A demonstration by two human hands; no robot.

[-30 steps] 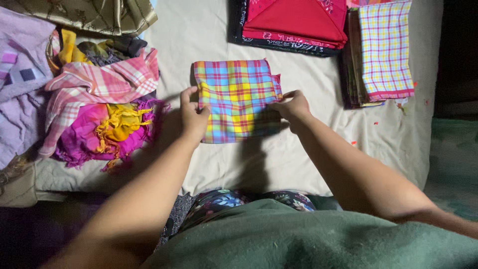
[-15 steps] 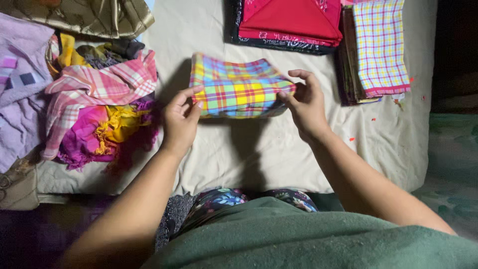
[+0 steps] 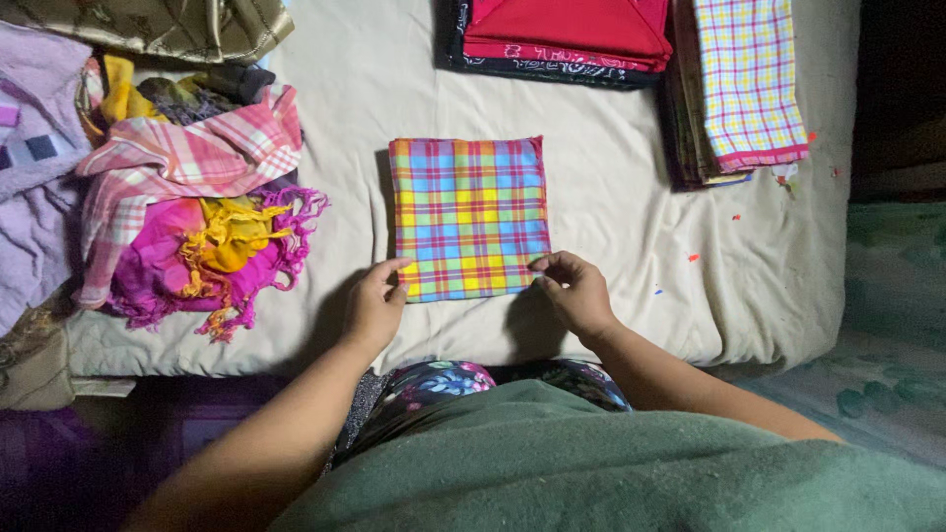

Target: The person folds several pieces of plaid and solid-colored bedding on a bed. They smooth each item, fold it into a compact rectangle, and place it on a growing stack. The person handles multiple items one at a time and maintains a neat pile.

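Pinching the folded plaid cloth (image 3: 469,218) — both hands, left (image 3: 374,307); right (image 3: 574,293) — at near corners.

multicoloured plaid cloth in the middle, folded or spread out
Folded: the multicoloured plaid cloth lies flat as a neat compact square, both hands at its near corners.

Folded plaid cloth (image 3: 469,218), checked in yellow, blue, pink and green with red lines. Lying flat on the cream sheet (image 3: 611,197), folded down to a neat, nearly square shape, edges pretty much straight and squared to the view. Sits about mid-bed, well apart from anything else. Near corners pinched at both ends: left hand (image 3: 374,307) on the bottom-left corner, right hand (image 3: 574,292) on the bottom-right. Probably several layers thick, hard to tell from above.
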